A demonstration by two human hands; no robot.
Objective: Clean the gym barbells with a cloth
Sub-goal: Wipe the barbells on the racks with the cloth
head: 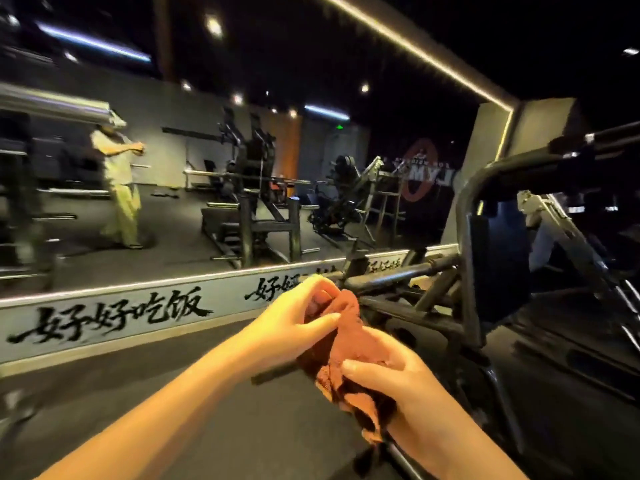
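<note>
While both hands bunch the cloth (pixel 349 341) between them, no wiping is under way; I judge this to be the step of readying or refolding the rag before it meets metal. The left hand (pixel 294 317) pinches the cloth's upper end between thumb and fingers, and the right hand (pixel 391 382), nearer the body, has its fingers curled round the lower wad. A dark bar (pixel 270 375) runs just beneath the hands, passing under the cloth; whether it is a barbell I cannot tell. A black machine frame (pixel 467 271) stands to the right of the hands, and a mirror (pixel 173 237) lies beyond them. The next move likely calls for one hand to wrap the cloth around a bar and slide along it.
</note>
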